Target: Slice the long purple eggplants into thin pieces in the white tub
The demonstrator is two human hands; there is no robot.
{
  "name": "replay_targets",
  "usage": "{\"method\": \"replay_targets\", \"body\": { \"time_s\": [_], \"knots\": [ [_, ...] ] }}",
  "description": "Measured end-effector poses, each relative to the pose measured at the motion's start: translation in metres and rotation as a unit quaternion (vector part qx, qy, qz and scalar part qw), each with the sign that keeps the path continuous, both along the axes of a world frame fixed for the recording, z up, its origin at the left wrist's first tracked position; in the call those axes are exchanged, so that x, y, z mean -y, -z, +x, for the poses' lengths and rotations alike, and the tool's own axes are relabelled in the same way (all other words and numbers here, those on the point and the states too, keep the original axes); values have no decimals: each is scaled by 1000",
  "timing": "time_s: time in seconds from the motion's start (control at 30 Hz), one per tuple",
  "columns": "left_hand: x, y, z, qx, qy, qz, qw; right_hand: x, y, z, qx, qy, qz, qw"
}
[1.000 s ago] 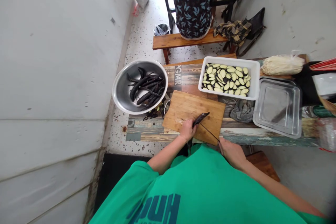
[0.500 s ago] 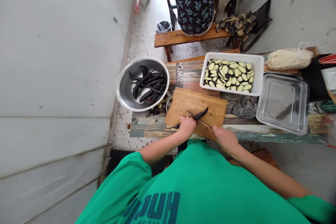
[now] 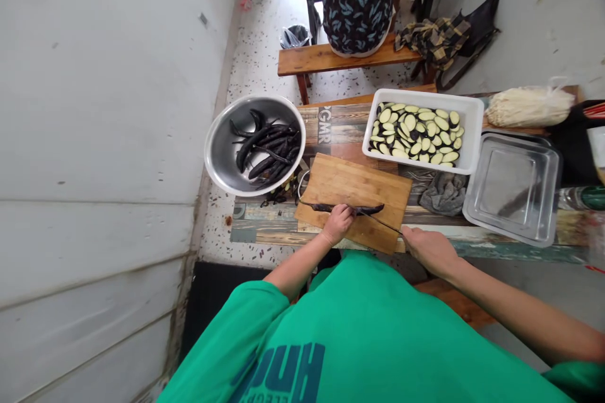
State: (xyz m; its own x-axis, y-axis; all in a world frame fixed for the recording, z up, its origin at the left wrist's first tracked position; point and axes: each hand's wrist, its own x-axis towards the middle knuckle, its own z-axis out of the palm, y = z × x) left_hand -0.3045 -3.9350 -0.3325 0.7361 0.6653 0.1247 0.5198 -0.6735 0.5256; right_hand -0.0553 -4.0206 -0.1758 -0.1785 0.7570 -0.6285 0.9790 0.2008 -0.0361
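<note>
A long dark eggplant [image 3: 370,209] lies crosswise on the wooden cutting board [image 3: 359,176]. My left hand [image 3: 339,224] is closed over its middle, fingers bent on top. In my right hand [image 3: 431,248] is the handle of a knife [image 3: 384,224]. The blade slants up and left, its tip end by the eggplant close to my left fingers; I cannot tell whether it touches the skin. Left of the board, a steel basin [image 3: 218,160] holds several whole eggplants [image 3: 269,148]. Behind the board to the right, a white tub [image 3: 474,132] holds many eggplant slices [image 3: 411,132].
A grey cloth [image 3: 444,194] and a clear plastic lid or tray [image 3: 513,186] lie right of the board. Dark trimmings [image 3: 278,195] lie by the basin. A bag of pale sticks [image 3: 529,107] is at the back right. A person [image 3: 357,0] sits on a bench [image 3: 302,62] beyond.
The eggplant has turned from slanting to nearly level across the board. My right hand has moved right with the knife, and the blade no longer crosses over the eggplant.
</note>
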Motion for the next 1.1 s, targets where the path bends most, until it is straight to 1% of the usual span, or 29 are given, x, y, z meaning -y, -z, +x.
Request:
{"method": "replay_targets", "body": {
  "time_s": [0.13, 0.23, 0.33, 0.47, 0.53, 0.6, 0.67, 0.7, 0.83, 0.97, 1.1],
  "knots": [
    [3, 6, 0, 4, -1, -14, 1000, 5, -1, 5, -4, 9, -15, 1000],
    [3, 8, 0, 6, -2, -30, 1000, 4, 4, 8, -8, 13, -19, 1000],
    [1, 9, -1, 20, 1, -23, 1000, -6, 18, -1, -20, 19, -20, 999],
    [2, 7, -3, 28, 10, -14, 999, -32, 45, -25, -46, 21, -1, 999],
    [4, 4, -4, 25, 4, -10, 1000, -43, 55, -31, -50, 42, 11, 998],
    [5, 3, -4, 16, -8, 3, 1000, -47, 59, -27, -41, 89, 19, 995],
    [6, 5, -3, 10, -20, 18, 1000, -43, 58, -17, -33, 124, 27, 991],
    [7, 6, -3, 11, -26, 23, 999, -39, 55, -11, -30, 125, 34, 991],
    [7, 15, -5, 16, -33, 7, 999, -9, 39, 3, -14, 74, 60, 995],
    [10, 22, -9, 24, -32, -6, 999, 19, 26, -1, -12, 48, 66, 997],
    [11, 26, -13, 48, -22, 35, 998, 35, 20, -8, -27, 46, 67, 996]
  ]
}}
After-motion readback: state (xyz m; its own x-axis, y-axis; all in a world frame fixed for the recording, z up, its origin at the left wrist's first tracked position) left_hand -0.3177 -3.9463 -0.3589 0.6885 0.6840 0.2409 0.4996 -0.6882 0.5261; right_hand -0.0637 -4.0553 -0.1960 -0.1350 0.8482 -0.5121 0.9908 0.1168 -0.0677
